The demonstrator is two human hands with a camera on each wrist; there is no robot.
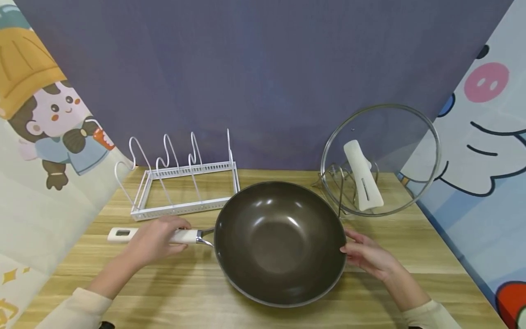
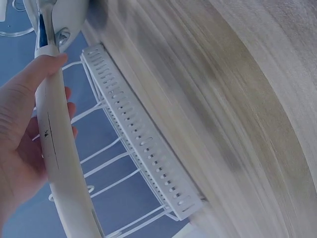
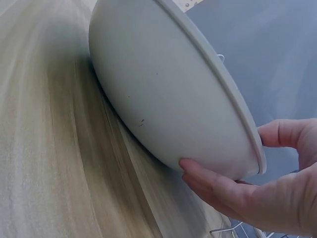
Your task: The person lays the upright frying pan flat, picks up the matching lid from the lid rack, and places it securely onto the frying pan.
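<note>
A deep wok (image 1: 279, 244) with a dark brown inside and a pale outer wall (image 3: 148, 84) is held level, close over the wooden table, between both hands. My left hand (image 1: 158, 240) grips its cream handle (image 2: 57, 134), with the thumb lying along the top near the metal collar. At the opposite side, my right hand (image 1: 367, 256) pinches the rim, the thumb at the edge and the other fingers (image 3: 213, 186) under the pale wall. Scuff marks show on the outer wall and on the handle.
Behind the left hand stands a white wire rack (image 1: 185, 208) with several upright loops. A glass lid (image 1: 394, 151) with a cream handle leans upright in a metal stand (image 1: 341, 196) at the back right. A dark curtain (image 1: 263, 82) closes off the back of the wooden table (image 1: 411, 246).
</note>
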